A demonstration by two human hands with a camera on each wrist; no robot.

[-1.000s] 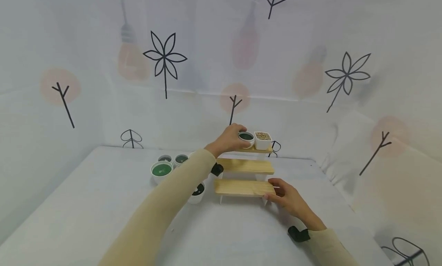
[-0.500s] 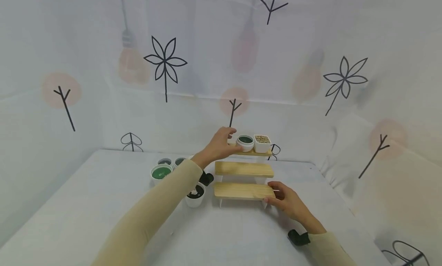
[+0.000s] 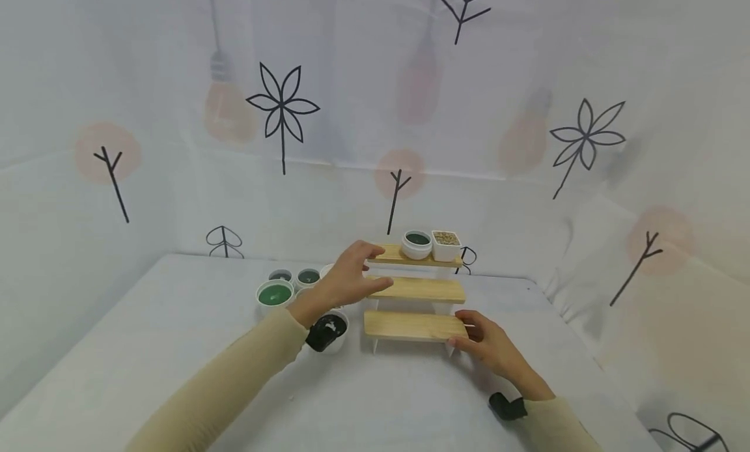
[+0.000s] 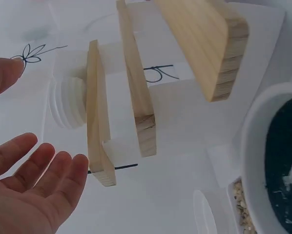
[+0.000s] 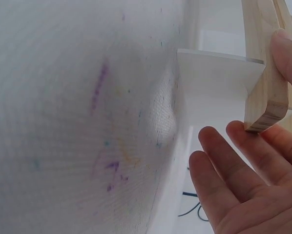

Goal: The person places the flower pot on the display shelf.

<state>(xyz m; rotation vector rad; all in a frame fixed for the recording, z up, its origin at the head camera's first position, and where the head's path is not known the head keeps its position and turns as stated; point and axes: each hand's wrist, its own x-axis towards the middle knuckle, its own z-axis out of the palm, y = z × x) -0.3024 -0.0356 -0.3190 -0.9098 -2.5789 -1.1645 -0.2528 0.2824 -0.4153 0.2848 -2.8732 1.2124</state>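
A three-tier wooden plant stand [image 3: 410, 325] with white supports stands on the table. On its top board, a round white pot [image 3: 416, 250] with dark green contents sits beside a square white pot [image 3: 446, 250] of tan pebbles. My left hand [image 3: 346, 279] is left of the upper boards, fingers spread and holding nothing. In the left wrist view, the round pot [image 4: 68, 102] stands apart from the fingers. My right hand [image 3: 489, 344] grips the right end of the lowest board. The right wrist view has the thumb against this board [image 5: 258, 105], with fingertips at its end.
Several white pots cluster left of the stand, partly hidden by my left arm. Among them are a wide pot with green contents [image 3: 275, 294] and a smaller dark-filled pot [image 3: 308, 277]. A patterned cloth backdrop [image 3: 351, 113] rises behind the table.
My left hand has let go of the round pot on the top board and drawn back to the left and down. The right hand has stayed at the lowest board.
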